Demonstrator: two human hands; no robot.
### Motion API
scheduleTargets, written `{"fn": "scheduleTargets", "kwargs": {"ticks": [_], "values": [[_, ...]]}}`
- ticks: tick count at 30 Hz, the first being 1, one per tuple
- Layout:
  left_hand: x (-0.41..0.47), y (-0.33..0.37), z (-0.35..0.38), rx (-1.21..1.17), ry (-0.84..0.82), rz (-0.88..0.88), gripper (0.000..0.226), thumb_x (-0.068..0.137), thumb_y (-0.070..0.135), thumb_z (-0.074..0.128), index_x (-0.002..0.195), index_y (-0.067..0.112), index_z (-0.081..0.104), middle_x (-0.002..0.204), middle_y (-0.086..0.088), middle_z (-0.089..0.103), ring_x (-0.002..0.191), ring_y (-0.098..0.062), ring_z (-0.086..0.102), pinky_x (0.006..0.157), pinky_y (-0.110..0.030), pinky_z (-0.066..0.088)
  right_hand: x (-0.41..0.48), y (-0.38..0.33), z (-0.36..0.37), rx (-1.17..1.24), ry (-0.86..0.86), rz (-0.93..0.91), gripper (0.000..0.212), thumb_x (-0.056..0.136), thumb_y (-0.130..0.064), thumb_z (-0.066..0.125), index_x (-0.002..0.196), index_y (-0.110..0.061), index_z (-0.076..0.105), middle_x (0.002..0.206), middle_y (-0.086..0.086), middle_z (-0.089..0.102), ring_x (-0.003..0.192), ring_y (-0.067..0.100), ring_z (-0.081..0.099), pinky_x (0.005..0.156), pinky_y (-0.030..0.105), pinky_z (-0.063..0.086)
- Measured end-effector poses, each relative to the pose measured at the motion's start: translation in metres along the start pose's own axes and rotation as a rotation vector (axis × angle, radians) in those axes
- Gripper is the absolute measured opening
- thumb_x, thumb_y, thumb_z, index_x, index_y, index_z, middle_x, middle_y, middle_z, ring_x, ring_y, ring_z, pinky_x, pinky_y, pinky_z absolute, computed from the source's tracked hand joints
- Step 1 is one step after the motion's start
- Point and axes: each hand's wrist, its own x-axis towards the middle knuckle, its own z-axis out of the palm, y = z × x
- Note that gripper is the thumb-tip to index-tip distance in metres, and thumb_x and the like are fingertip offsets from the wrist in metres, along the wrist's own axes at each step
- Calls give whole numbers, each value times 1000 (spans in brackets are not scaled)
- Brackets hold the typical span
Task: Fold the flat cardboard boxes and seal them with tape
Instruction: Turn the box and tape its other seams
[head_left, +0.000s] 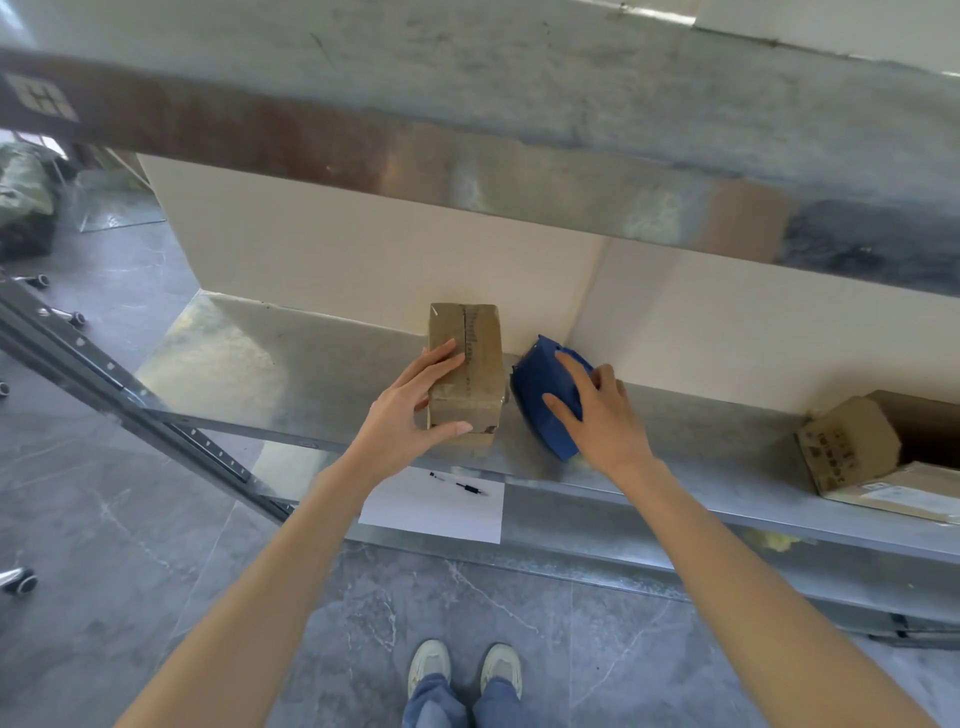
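Cardboard box taped shut, left hand gripping, contents hidden

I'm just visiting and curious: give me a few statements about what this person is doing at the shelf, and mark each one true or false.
1. The left hand rests on a small cardboard box on the metal shelf. True.
2. The right hand holds a red tape dispenser. False: the tape dispenser is blue.
3. The small box lies open and flat. False: it is folded up and closed.
4. A pen lies on a white sheet of paper on the lower level. True.
5. Another cardboard box sits on the shelf far to the right. True.
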Motion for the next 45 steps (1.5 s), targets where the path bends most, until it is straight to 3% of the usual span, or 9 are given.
{"fn": "scheduleTargets", "kwargs": {"ticks": [4,7,10,15,19,24,28,40,45], "values": [[1,6,-2,-48,16,-40,68,80,48,73,143,39,48,151,31,33,135,4,40,101,-35,50,-3,-25,-20,-23,169,-160,57,96,-54,49,145,-25,43,122,7,49,110,28,47,88,41,47],[3,6,-1,-103,28,-46,58,85,35,73,139,37,53,149,29,38,135,3,42,102,-41,51,-3,-51,-25,96,103,-356,65,89,-63,52,143,-28,45,133,-1,48,121,20,44,96,33,41],[4,5,-1,-138,45,-49,54,85,27,74,134,40,55,146,26,43,135,0,43,102,-42,51,1,-69,-20,156,22,-433,65,87,-57,61,144,-29,48,141,-4,47,129,17,42,101,32,39],[4,3,0,-126,62,-50,55,84,28,76,135,37,57,145,26,45,135,-2,44,101,-43,52,0,-70,-4,290,58,-403,47,89,-41,69,132,-22,62,139,-5,49,124,13,44,95,30,45],[4,6,1,-84,77,-46,43,92,38,67,133,42,56,145,28,44,132,3,45,101,-36,52,1,-70,1,395,35,-352,41,91,-46,65,127,-25,64,136,-13,46,122,8,44,93,26,43],[5,8,6,-2,177,-55,32,100,27,56,131,37,61,141,27,49,117,7,54,95,-34,53,6,-77,7,456,95,-296,28,91,-41,65,111,-22,66,126,-15,47,115,6,45,84,19,40],[3,7,9,-43,195,-57,30,101,28,49,128,34,60,141,25,51,126,4,50,101,-32,48,5,-73,7,478,88,-301,24,95,-37,62,115,-25,68,126,-15,48,117,6,46,88,18,39],[3,6,6,-191,162,-119,38,98,27,44,129,45,57,141,23,53,132,-4,48,107,-46,45,7,-65,-6,454,-35,-325,29,102,-28,52,129,-31,62,135,-16,47,125,4,41,101,26,35],[4,8,1,-147,176,-142,47,90,18,39,125,45,58,136,27,55,103,-10,62,85,-49,56,9,-58,-9,440,-81,-357,42,96,-6,49,130,-28,61,138,-15,48,127,6,42,104,30,37]]}}
